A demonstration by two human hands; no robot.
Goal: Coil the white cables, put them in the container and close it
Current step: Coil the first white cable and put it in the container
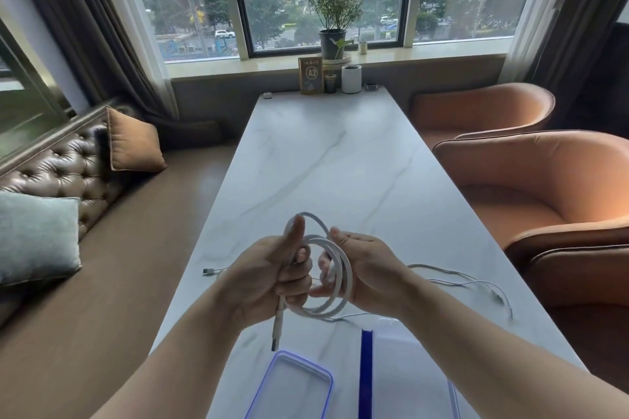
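Head | white cable (335, 269) coiled between both hands | container (289, 384) below

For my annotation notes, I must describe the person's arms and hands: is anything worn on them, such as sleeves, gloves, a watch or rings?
Both forearms are bare as far as the picture shows; no sleeve is visible. The left hand and right hand wear no gloves. No watch, bracelet or ring is visible on either.

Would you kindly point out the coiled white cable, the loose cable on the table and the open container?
coiled white cable (335, 311), head view, lower arc of the loops.
loose cable (452, 274), head view, strand right of the hands.
open container (289, 384), head view, clear base.
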